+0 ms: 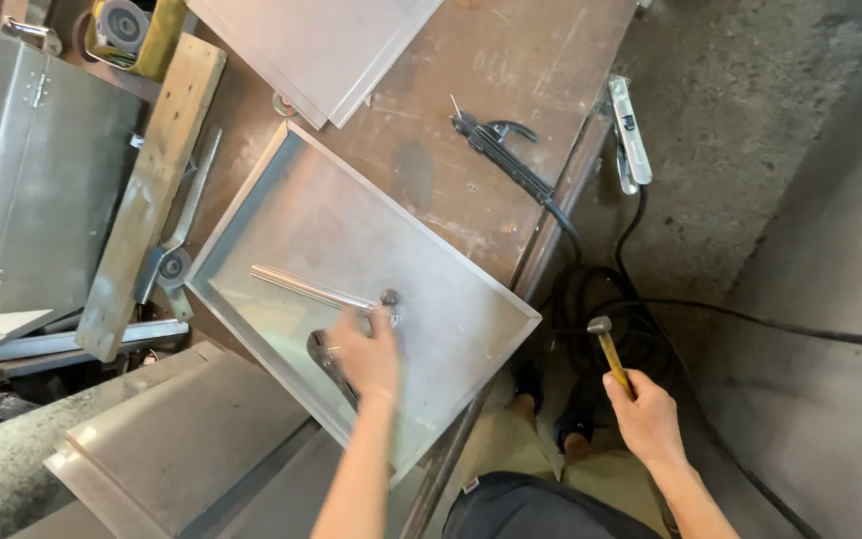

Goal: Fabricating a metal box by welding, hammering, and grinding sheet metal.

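Note:
A shallow sheet-metal tray (451,289) with raised edges lies tilted on a rusty steel workbench (511,70). My left hand (366,354) rests inside the tray, its fingers on the end of a thin metal bar (301,286) lying across the tray floor. A dark pair of pliers (326,361) lies just beside and partly under that hand. My right hand (646,419) is off the bench to the right, shut on the yellow handle of a small hammer (606,344), head up.
A welding electrode holder (501,145) and its black cable (591,289) lie on the bench's right side. A metal clamp (631,135) hangs at the bench edge. A wooden plank (152,190), a metal box (12,170) and further sheet panels (311,45) lie around the tray.

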